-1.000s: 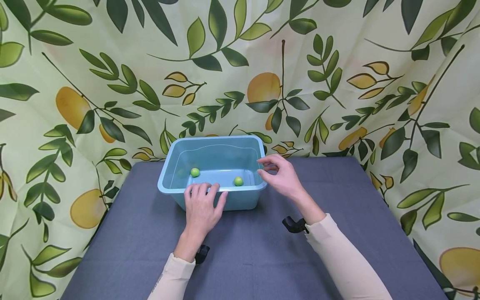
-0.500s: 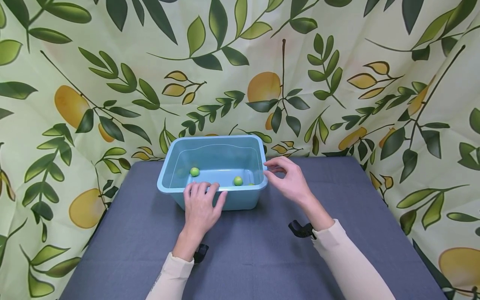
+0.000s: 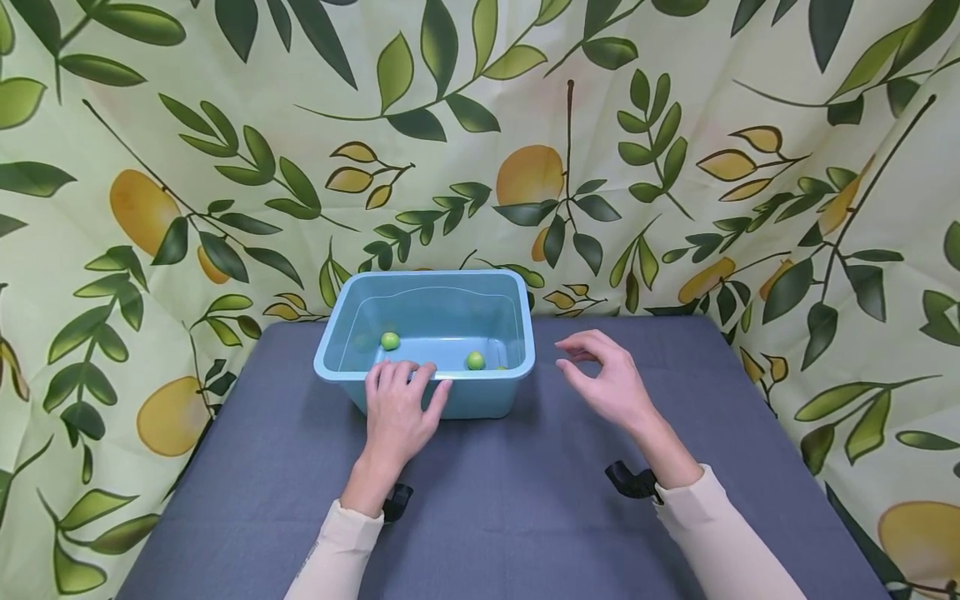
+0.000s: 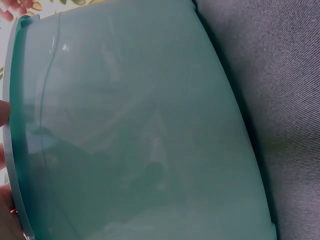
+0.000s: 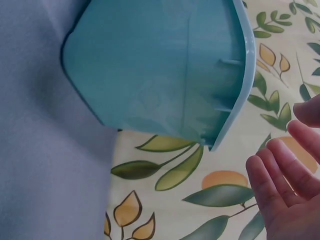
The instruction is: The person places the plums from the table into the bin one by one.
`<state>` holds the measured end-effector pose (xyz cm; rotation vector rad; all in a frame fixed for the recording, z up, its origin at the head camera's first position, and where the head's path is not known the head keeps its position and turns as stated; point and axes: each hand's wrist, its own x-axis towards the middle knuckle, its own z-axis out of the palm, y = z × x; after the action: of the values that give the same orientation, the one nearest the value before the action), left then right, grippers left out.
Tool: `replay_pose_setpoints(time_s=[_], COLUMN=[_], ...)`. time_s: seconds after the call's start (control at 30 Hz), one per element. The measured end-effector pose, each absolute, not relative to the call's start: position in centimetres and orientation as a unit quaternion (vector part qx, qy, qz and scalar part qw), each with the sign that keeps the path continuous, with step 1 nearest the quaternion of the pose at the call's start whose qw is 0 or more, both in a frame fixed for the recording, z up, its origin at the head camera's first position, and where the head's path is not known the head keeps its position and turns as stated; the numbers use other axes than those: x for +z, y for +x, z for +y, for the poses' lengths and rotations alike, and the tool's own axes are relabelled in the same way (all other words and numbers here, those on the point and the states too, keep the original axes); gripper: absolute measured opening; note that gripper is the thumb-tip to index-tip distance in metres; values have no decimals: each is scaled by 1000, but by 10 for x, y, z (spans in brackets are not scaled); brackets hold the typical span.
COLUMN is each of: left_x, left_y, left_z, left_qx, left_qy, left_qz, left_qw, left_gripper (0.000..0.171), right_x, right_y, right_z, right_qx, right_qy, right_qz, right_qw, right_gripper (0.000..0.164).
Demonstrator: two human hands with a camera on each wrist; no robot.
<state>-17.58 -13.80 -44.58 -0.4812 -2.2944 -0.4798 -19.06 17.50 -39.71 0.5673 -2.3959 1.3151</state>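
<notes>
A light blue plastic basin (image 3: 427,400) stands on the dark table near the back cloth. Inside it are small round green balls: one at the left (image 3: 389,341), another near the right front (image 3: 476,360), and a sliver of a third green thing (image 3: 502,367) mostly hidden by the front wall. My left hand (image 3: 397,417) rests its fingertips on the basin's front rim, thumb spread to the right. To the right of the basin, my right hand (image 3: 606,379) hovers apart from it, fingers loosely bent and thumb apart, holding nothing. The right wrist view shows its bare fingers (image 5: 287,175).
A dark blue-grey cloth covers the table (image 3: 510,517). Behind and at both sides hangs a pale backdrop (image 3: 450,167) printed with leaves and orange fruit. Each wrist carries a black mount, one of them the right mount (image 3: 630,480).
My right hand has drawn back from over the basin's right rim, moving right and toward me. A sliver of a third green thing now shows inside. My left hand has stayed at the front rim.
</notes>
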Motion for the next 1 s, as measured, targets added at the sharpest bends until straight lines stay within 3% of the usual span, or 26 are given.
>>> replay_pose_setpoints(time_s=[0.83,1.0], left_x=[-440,-440], left_y=[-190,-180], left_z=[-141,-144], left_qx=[-193,-171], left_qy=[-177,-182], left_qz=[-901,-900], left_qw=[345,357], left_gripper=[30,37], right_x=[-420,-427], right_y=[-170,-167], right_z=[202,206], right_qx=[327,284], right_qy=[184,174], right_qz=[-906,-922], right_qw=[197,200], right_gripper=[22,26])
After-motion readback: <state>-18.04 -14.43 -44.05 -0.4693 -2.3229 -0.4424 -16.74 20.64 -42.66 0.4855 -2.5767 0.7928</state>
